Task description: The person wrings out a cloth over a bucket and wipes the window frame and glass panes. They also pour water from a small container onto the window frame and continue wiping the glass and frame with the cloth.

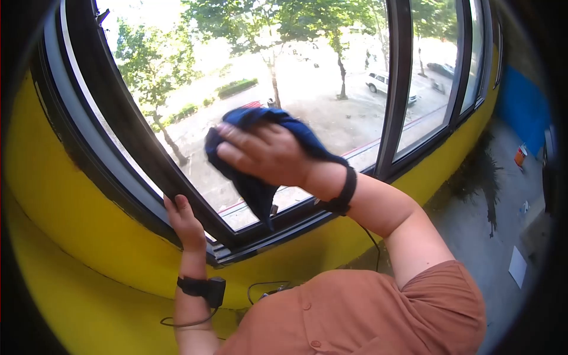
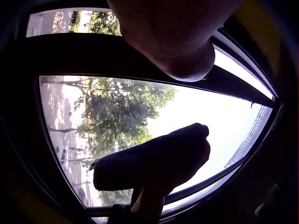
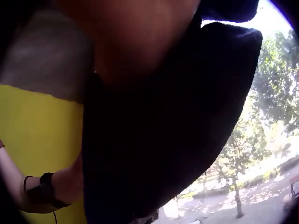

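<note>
A dark blue cloth lies bunched over the window glass. My right hand presses on it with fingers spread out over the fabric, and one corner hangs down toward the lower frame. In the right wrist view the dark cloth fills much of the picture, and the fingers are hidden. My left hand rests against the dark window frame near its lower left corner, fingertips pointing up. The left wrist view shows the cloth in silhouette against the pane.
A yellow wall runs below the window. Black straps with a cable sit on both wrists. On the right, the grey floor has a white sheet and a small orange container. Trees and a white car show outside.
</note>
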